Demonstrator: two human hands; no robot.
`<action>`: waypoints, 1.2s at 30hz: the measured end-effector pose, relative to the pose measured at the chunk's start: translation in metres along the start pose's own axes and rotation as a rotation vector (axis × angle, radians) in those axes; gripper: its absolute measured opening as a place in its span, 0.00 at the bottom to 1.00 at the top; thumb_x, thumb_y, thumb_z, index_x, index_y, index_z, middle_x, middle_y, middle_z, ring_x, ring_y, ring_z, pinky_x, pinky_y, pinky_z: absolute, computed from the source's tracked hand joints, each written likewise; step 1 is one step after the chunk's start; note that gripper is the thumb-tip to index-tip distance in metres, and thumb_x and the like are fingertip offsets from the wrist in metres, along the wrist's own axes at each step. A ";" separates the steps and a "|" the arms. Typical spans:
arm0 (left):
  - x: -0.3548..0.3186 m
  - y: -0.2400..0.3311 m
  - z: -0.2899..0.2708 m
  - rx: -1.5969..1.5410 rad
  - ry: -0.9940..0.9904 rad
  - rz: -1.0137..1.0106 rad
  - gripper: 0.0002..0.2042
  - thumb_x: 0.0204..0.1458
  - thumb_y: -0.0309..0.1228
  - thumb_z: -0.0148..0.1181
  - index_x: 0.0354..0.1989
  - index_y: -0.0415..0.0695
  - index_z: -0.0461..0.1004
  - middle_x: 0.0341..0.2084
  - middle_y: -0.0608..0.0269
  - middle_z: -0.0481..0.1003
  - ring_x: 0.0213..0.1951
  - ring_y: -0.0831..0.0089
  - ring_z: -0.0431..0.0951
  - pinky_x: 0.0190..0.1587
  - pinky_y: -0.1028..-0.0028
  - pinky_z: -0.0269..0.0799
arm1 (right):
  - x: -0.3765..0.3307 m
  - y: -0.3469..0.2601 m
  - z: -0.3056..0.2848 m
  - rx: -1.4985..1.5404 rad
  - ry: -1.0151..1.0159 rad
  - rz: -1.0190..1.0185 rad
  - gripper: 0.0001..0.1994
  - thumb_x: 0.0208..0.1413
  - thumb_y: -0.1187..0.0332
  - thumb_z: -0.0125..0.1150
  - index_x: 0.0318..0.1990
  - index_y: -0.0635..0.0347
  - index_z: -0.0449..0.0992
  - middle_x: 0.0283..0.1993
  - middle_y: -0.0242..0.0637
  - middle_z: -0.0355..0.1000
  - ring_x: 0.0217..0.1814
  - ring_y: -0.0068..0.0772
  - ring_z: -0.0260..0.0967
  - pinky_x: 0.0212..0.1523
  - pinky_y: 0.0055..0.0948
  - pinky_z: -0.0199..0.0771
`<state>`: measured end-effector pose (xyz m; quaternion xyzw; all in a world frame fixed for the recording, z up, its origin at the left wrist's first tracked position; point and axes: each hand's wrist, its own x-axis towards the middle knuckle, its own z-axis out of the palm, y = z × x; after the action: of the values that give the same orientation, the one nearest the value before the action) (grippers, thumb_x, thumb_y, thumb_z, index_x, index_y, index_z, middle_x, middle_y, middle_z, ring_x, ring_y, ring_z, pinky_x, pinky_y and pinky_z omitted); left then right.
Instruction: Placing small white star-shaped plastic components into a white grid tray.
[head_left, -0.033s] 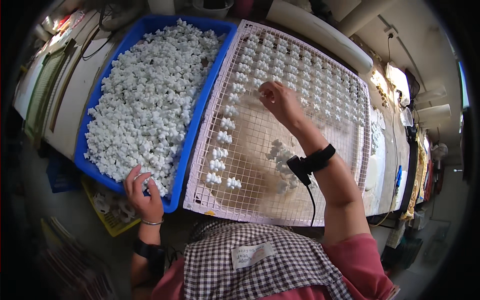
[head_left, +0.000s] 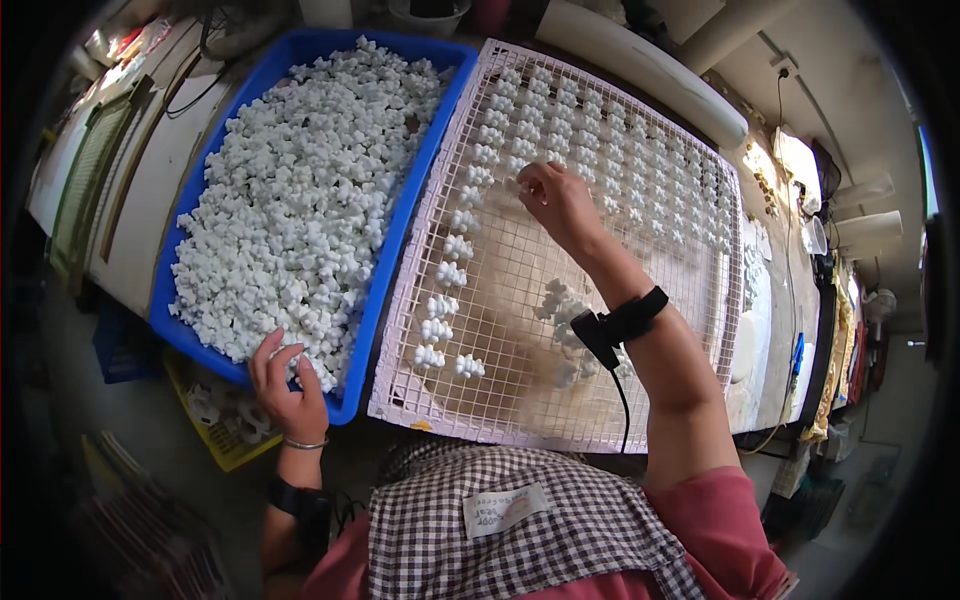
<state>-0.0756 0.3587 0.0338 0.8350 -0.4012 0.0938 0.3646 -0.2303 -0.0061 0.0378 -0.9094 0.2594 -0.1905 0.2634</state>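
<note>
A blue tray (head_left: 375,300) on the left holds a deep heap of small, white, knobbly figure-shaped pieces (head_left: 290,190). At its near edge my left hand (head_left: 290,385) rests against the heap, fingers bent and apart. To the right lies a wire grid in a pale pink frame (head_left: 405,330), with rows of the same white pieces (head_left: 457,247) on it. Over the grid's middle, by the near ends of the far rows, my right hand (head_left: 565,205) has thumb and fingertips pinched together. What sits in the pinch is too small to make out.
A loose cluster of white pieces (head_left: 560,305) lies beside my right wrist's black band and cable. Behind the grid stretches a thick pale roll (head_left: 650,75). Below the blue tray is a yellow basket (head_left: 225,430) with white pieces in it.
</note>
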 end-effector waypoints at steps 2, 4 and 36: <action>0.000 0.000 0.001 -0.002 0.006 0.006 0.06 0.47 0.21 0.52 0.34 0.38 0.70 0.44 0.51 0.70 0.47 0.55 0.68 0.50 0.62 0.62 | 0.001 0.003 0.011 -0.110 0.032 0.009 0.10 0.46 0.72 0.62 0.37 0.61 0.72 0.32 0.40 0.70 0.31 0.37 0.71 0.34 0.32 0.72; 0.001 -0.001 0.001 -0.007 0.007 0.008 0.06 0.47 0.21 0.52 0.35 0.38 0.70 0.44 0.51 0.70 0.46 0.55 0.68 0.50 0.62 0.62 | 0.004 0.005 0.011 -0.077 0.001 0.019 0.09 0.47 0.71 0.61 0.37 0.60 0.72 0.33 0.41 0.70 0.32 0.40 0.71 0.35 0.34 0.72; 0.001 -0.004 0.003 0.023 0.045 0.035 0.06 0.46 0.22 0.53 0.33 0.40 0.72 0.43 0.52 0.71 0.44 0.54 0.69 0.47 0.61 0.63 | -0.035 0.005 -0.037 -0.052 -0.139 0.122 0.13 0.43 0.70 0.62 0.39 0.57 0.74 0.29 0.37 0.69 0.30 0.36 0.70 0.34 0.32 0.72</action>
<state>-0.0727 0.3576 0.0303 0.8298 -0.4062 0.1233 0.3622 -0.2780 -0.0039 0.0568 -0.9094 0.3004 -0.1039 0.2683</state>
